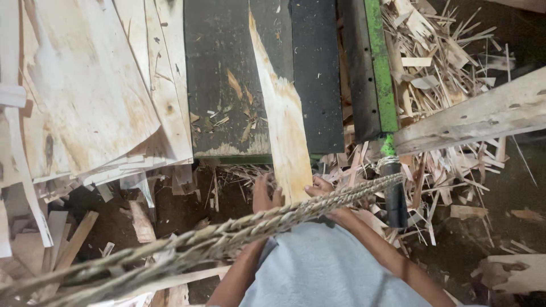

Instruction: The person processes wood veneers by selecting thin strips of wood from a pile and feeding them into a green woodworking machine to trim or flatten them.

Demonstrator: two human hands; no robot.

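Observation:
A long pale strip of wood veneer (284, 125) lies lengthwise on the dark machine table (222, 74), its near end hanging over the table's front edge. My left hand (264, 193) grips the strip's near end from the left. My right hand (321, 187) holds the same end from the right, partly hidden behind a thick braided rope (227, 233) that crosses the view diagonally. My grey shirt (330, 267) fills the bottom centre.
Stacked veneer sheets (85, 85) lie at the left. A green-edged machine bar (378, 62) stands right of the table, with a black-handled lever (393, 193) below it. Splintered wood scraps (443, 57) cover the floor at right. A rough plank (483, 113) crosses there.

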